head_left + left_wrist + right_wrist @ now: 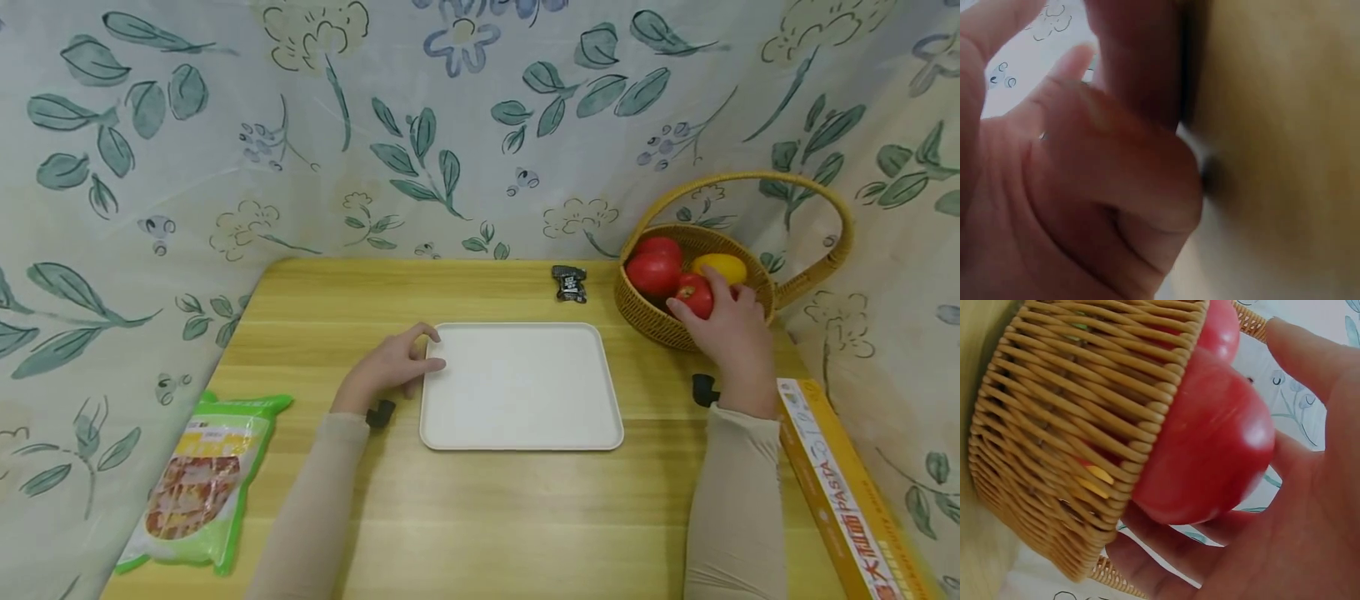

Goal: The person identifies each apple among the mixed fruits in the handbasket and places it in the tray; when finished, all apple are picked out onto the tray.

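A white rectangular tray (521,387) lies flat on the wooden table. My left hand (390,362) is at its left edge, thumb and index finger reaching over the rim, fingers loosely bent. In the left wrist view, that hand (1104,169) is close over the tabletop and holds nothing. At the back right, a wicker basket (652,321) contains several red tomatoes and a yellow fruit (723,268). My right hand (735,329) reaches into it, thumb and fingers round the front tomato (693,293). The right wrist view shows fingers curving behind a tomato (1216,437) at the rim.
A small black wrapped packet (570,283) lies behind the tray, left of the basket. At the left is a green-edged food bag (198,483). A long pasta box (847,492) lies along the right side. The basket's tall handle (750,177) arches over it. Floral cloth hangs behind.
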### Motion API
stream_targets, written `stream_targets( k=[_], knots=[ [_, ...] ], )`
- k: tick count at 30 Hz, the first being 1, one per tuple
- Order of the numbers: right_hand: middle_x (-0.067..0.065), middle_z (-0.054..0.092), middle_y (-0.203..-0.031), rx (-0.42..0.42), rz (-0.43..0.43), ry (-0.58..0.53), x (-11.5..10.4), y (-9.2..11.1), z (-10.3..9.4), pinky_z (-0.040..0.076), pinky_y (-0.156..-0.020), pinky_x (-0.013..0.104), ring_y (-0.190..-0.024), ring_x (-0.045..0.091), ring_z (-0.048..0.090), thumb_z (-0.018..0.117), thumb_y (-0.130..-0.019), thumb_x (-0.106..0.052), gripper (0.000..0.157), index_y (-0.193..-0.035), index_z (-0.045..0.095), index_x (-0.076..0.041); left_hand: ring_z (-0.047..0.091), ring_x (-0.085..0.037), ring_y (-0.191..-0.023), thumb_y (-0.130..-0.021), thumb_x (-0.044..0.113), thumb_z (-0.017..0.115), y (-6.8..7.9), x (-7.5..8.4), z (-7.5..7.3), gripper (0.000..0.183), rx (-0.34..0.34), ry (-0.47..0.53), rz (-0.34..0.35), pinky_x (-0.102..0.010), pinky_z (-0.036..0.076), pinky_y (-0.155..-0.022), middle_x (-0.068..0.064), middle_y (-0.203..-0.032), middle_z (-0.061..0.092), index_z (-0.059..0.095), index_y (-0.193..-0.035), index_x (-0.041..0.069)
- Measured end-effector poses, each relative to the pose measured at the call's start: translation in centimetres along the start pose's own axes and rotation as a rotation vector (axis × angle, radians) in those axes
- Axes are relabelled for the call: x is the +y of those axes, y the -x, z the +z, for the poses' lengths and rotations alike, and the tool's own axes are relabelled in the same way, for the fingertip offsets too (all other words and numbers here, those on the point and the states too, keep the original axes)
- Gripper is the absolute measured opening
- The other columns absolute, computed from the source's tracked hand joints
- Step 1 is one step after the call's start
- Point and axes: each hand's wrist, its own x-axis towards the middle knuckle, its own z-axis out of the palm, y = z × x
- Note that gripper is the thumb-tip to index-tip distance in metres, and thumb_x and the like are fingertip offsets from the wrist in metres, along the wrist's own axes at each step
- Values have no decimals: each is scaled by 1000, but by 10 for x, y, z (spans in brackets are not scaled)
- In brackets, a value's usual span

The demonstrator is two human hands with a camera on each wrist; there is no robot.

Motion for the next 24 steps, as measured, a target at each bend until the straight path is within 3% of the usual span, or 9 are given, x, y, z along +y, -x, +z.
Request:
stream_targets(
  k=[4, 9, 24],
  knots=[
    [50, 24, -153, -10, 9, -4, 1, -1, 1, 40, -96, 83, -126, 67, 37, 44, -100, -76, 93, -171, 14, -24, 63, -25, -51, -96, 36, 80, 1, -6, 0, 46, -56, 76, 28, -31, 49, -53, -8, -69, 63, 52, -129, 20],
    [49, 25, -151, -15, 34, -30, 4, -1, 4, 42, -96, 82, -122, 66, 41, 47, -99, -75, 95, -170, 13, -23, 60, -21, -49, -92, 31, 83, 2, -12, 1, 47, -83, 138, 21, -29, 46, -51, -6, -68, 62, 52, -126, 21],
    [48, 34, -147, 34, 5, -167, 20, -6, 6, 42, -101, 79, -124, 63, 44, 58, -100, -64, 93, -167, 16, -14, 64, -19, -51, -93, 22, 82, 5, -19, 1, 57, -128, 276, 7, -27, 50, -52, -6, -72, 66, 45, -135, 14]
  ],
)
